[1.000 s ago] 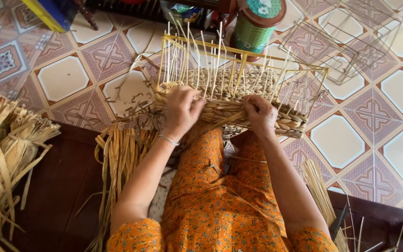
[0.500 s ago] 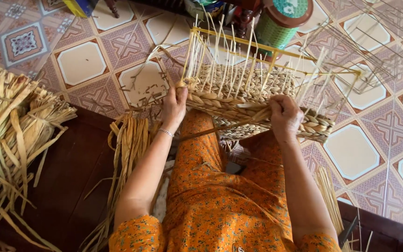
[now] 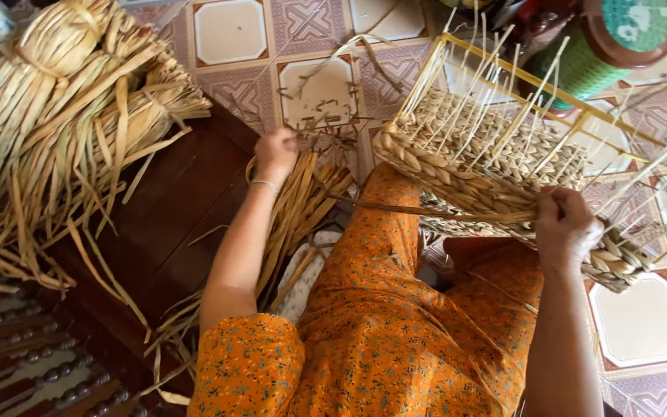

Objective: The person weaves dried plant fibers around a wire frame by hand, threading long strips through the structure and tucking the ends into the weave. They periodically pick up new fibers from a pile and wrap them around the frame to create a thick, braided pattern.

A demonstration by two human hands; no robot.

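The left hand (image 3: 275,153) reaches out to the side, fingers curled shut on the end of a long, flat, dry straw strand (image 3: 395,207). The strand runs across from that hand toward the half-woven straw basket on its yellow wire frame (image 3: 496,181). The basket rests on the lap, closer to the right hand (image 3: 563,225), which closes tightly on its bumpy braided rim. A loose bunch of tan straw strips (image 3: 299,208) lies just below the left hand.
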